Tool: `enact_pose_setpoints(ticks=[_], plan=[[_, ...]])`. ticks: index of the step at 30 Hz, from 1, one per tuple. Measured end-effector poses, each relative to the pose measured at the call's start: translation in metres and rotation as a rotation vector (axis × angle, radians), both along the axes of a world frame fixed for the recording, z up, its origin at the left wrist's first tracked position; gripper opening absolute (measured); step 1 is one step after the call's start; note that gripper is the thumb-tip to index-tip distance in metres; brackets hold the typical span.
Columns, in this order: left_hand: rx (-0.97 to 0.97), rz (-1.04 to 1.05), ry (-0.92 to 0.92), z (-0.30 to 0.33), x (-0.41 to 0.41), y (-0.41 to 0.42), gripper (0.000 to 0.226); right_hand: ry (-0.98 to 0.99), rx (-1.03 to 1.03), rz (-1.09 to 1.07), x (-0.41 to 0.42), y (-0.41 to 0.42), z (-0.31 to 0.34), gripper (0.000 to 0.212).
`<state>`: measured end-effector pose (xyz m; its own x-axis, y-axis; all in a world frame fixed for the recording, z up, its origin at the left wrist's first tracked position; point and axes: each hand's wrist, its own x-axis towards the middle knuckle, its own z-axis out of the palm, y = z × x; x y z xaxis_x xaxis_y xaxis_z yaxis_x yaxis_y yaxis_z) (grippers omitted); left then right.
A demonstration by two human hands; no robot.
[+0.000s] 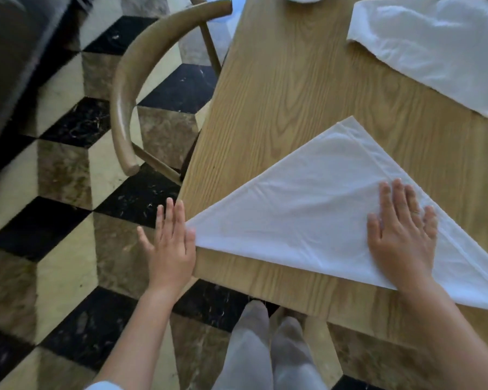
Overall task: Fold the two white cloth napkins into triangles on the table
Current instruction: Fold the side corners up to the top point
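While right hand (pixel 403 235) flattens triangular napkin (pixel 302 218), nothing bears writing.

You've got a matt light wood table (pixel 293 88) with strong visible grain. Both napkins are white woven cloth: near one (pixel 307 220) smooth with a stitched hem, far one (pixel 440 49) softly creased. Chair (pixel 130 88) is smooth wood; floor (pixel 54 220) is glossy veined stone tile.
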<state>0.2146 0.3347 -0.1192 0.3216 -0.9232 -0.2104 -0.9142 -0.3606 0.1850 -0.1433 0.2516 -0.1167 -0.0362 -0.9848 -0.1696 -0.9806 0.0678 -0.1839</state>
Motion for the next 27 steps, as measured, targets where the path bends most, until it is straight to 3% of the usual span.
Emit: enact_pose_setpoints(ticks=[3, 6, 10, 15, 20, 23, 27], plan=[[-0.072, 0.042, 0.078, 0.0, 0.0, 0.0, 0.053, 0.02, -0.02, -0.024, 0.015, -0.004, 0.01, 0.066], [-0.213, 0.133, 0.177, 0.006, 0.0, 0.0, 0.049, -0.059, -0.09, 0.085, 0.053, -0.01, 0.018, 0.064], [-0.314, 0.172, 0.054, 0.014, 0.007, 0.007, 0.037, -0.068, -0.069, 0.237, 0.092, -0.015, 0.01, 0.058], [-0.238, 0.13, 0.156, 0.024, 0.027, 0.01, 0.028, -0.055, -0.071, 0.271, 0.096, -0.01, -0.004, 0.06], [-0.115, 0.236, 0.247, 0.038, 0.033, 0.001, 0.009, -0.071, -0.069, 0.273, 0.096, -0.01, -0.002, 0.059], [-0.143, 0.368, 0.413, 0.056, 0.025, -0.008, 0.01, -0.119, -0.068, 0.213, 0.105, -0.01, 0.01, 0.053], [-0.227, 0.465, 0.846, 0.084, -0.019, -0.031, 0.007, -0.365, -0.239, 0.286, 0.133, -0.011, 0.044, 0.039]])
